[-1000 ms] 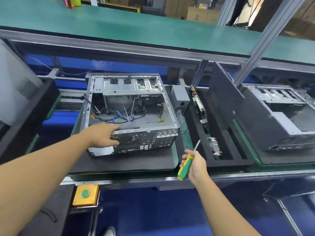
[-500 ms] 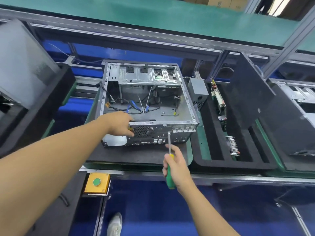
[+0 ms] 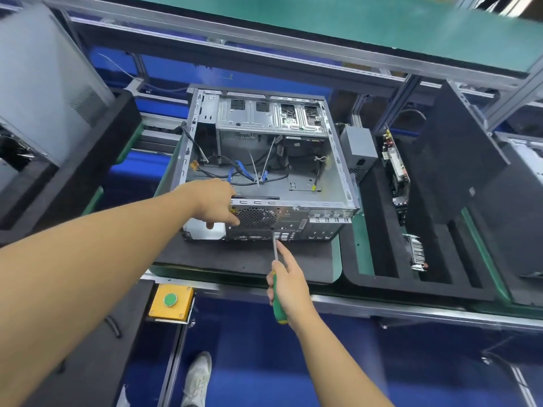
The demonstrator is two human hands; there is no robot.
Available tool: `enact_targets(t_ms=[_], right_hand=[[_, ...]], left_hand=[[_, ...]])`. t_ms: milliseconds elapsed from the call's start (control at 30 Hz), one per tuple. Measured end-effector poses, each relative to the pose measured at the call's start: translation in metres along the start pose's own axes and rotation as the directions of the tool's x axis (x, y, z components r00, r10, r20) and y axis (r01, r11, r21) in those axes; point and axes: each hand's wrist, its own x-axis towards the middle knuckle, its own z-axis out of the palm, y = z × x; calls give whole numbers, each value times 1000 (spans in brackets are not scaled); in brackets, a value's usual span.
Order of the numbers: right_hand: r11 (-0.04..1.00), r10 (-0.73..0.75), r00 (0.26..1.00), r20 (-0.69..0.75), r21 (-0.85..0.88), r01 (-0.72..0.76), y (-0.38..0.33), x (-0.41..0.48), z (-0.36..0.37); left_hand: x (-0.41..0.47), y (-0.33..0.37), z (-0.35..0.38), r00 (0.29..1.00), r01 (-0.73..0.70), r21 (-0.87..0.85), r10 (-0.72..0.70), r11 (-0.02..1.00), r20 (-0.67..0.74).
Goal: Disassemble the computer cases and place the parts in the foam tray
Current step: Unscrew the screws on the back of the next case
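R hand (image 3: pixel 289 286) gripped screwdriver (image 3: pixel 276 284), tip by PC case (image 3: pixel 338 177) fan grille (image 3: pixel 255 217), L hand (image 3: pixel 214 205) fingers curled on case rim; a slip could've stripped the screw or jabbed L hand.

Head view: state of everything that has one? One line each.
computer case: side open, cables loose inside.
screwdriver: tip at the case's rear panel.
left hand: grips the case's rear edge.
right hand: grips the screwdriver, index finger along its shaft.
foam tray: partly filled.
power supply: standing in the tray.
circuit board: on edge in a tray slot.
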Motion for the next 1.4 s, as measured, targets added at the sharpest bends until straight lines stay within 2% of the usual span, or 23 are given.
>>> enact_targets(t_ms=[700, 933, 1000, 1133, 1233, 1267, 1300, 1333, 1400], right_hand=[[999, 32, 999, -2, 9, -32, -9, -5, -1], [999, -3, 1000, -12, -38, 2, -10, -6, -2], [995, -17, 999, -31, -99, 14, -10, -6, -2], [904, -123, 990, -62, -419, 86, -9, -9, -5], [856, -111, 991, -70, -514, 60, -8, -5, -3], [880, -73, 995, -73, -474, 30, -9, -5, -2], [934, -14, 998, -59, -357, -9, -11, -6, -1], [982, 57, 998, -22, -177, -60, -12, -6, 0], [969, 175, 981, 84, 162, -187, -15, -6, -4]], left_hand=[[0, 0, -1, 1000, 14, 17, -13, 1000, -16], [0, 0, -1, 1000, 22, 5, -22, 1000, -5], [0, 1, -1, 1000, 18, 1, -18, 1000, -3], [-1, 1, 0, 1000, 23, 0, -23, 1000, -2], [0, 0, 1, 1000, 24, 1, -24, 1000, 3], [0, 0, 1, 1000, 22, -4, -22, 1000, 6], [0, 1, 0, 1000, 20, -11, -19, 1000, 10], [0, 1, 0, 1000, 18, -17, -18, 1000, 12], [0, 1, 0, 1000, 18, -13, -18, 1000, 5]])
